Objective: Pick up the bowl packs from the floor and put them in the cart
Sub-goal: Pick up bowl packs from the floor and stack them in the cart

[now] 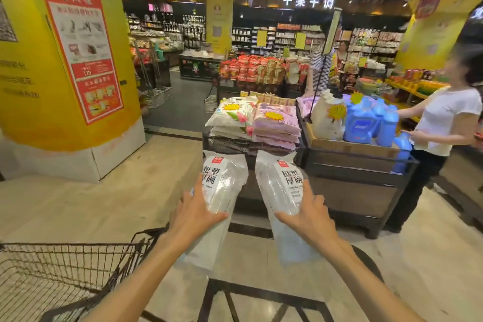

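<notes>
Both bowl packs were off the floor. Left hand gripped the left pack, right hand the right pack, fingers curled round the mid-body, probably for balance. Held upright, apart. Cart stood lower left, likely the next stop.

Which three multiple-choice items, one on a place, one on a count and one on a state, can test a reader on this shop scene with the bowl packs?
1. Where is the cart?
A. lower left
B. upper right
C. behind the pillar

2. How many bowl packs are held?
A. one
B. two
C. four

3. What is the left hand doing?
A. hanging idle
B. pushing the cart
C. gripping a pack

Key: 1 A, the wire cart fills the lower left corner. 2 B, left pack and right pack. 3 C, the left hand wraps its pack, as the right hand does.
</notes>
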Demonstrator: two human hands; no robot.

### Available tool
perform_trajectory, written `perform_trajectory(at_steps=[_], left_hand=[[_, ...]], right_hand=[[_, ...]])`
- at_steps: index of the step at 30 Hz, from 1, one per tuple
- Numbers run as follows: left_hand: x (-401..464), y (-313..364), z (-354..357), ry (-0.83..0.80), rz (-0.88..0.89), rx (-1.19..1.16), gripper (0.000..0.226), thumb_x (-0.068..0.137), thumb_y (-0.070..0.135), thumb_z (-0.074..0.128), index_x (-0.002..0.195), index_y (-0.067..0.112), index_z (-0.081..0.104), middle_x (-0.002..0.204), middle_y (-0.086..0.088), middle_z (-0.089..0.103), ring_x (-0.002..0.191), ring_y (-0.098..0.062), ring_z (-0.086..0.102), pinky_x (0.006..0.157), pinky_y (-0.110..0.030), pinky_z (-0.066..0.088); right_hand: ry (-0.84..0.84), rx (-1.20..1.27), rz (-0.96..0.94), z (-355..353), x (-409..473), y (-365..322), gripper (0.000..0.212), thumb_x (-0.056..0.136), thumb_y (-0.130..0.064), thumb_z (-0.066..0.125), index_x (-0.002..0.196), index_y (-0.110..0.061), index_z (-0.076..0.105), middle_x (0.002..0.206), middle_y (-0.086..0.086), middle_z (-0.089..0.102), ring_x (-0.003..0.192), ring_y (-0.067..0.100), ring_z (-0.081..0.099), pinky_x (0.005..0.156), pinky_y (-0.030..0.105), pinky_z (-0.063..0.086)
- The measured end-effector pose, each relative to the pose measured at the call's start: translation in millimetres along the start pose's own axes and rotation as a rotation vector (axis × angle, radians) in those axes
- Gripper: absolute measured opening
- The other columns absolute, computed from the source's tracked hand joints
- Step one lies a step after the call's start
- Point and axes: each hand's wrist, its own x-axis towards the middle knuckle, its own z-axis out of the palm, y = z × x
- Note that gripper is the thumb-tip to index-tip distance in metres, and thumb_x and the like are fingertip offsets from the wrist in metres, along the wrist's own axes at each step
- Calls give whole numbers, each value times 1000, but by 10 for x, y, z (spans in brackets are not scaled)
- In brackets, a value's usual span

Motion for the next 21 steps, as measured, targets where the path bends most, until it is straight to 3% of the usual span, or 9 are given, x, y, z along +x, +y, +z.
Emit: perform_trajectory(at_steps=[9, 13, 17, 21], left_hand=[[2116, -587, -460, 140, -226, -17, 135, 62, 70, 82, 156, 43, -10, 144, -5, 40, 124, -26, 51, 97, -46, 52], [2566, -1159, -815, 207, -359, -11, 132, 64, 72, 77, 157, 42, -12, 144, -10, 40, 128, -32, 48, 100, -50, 47], [2789, -1879, -1127, 309, -532, -38, 130, 58, 74, 75, 155, 46, -7, 143, -11, 42, 127, -34, 48, 100, -53, 46], [2961, -2556, -1408, 449, -739, -41, 134, 56, 76, 76, 156, 45, -8, 140, -12, 44, 125, -36, 51, 98, -51, 47]], right_hand=[[-88, 14, -239, 660, 2365, -1388, 125, 65, -80, 69, 154, -43, -10, 137, 13, 41, 122, 37, 51, 97, 55, 48], [-182, 49, -387, 1236, 3134, -2228, 125, 57, -84, 65, 154, -45, -4, 138, 18, 42, 124, 43, 49, 96, 60, 48], [-300, 69, -571, 1913, 3700, -3128, 123, 63, -76, 73, 154, -47, -5, 143, 20, 41, 131, 45, 43, 96, 63, 46], [-426, 78, -760, 2661, 4148, -4061, 123, 61, -80, 72, 155, -41, 2, 129, 16, 49, 116, 41, 51, 90, 58, 51]])
